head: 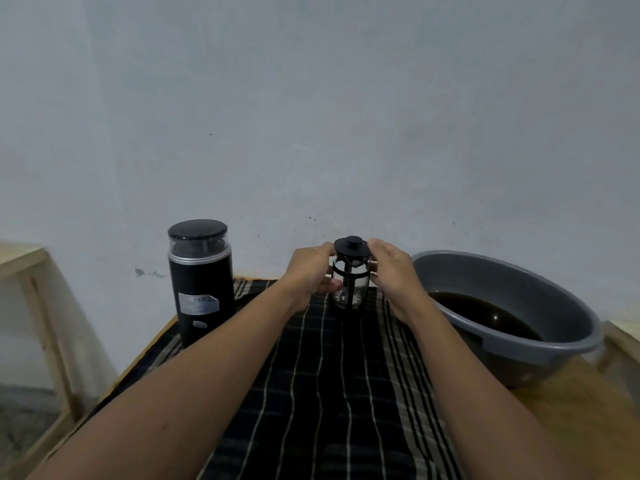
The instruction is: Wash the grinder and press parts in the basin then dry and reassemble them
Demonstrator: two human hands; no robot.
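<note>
From my feed, a wooden table (575, 414) stands against a plain blue-grey wall (311, 98), and most of its top is covered by a dark striped cloth (329, 393). A pale wooden frame (33, 271) sits off to the left. At the right, a grey basin (519, 271) rests on the bare wood and holds dark brown water (485, 317). On the cloth's far left the black grinder (201, 289) stands upright, its clear cap on. The small glass press (350, 275) stands upright at the far middle of the cloth (lid on, mesh plunger low inside). My left hand (308, 271) curls round its left side and my right hand (391, 271) curls round its right side, both gripping it.
</note>
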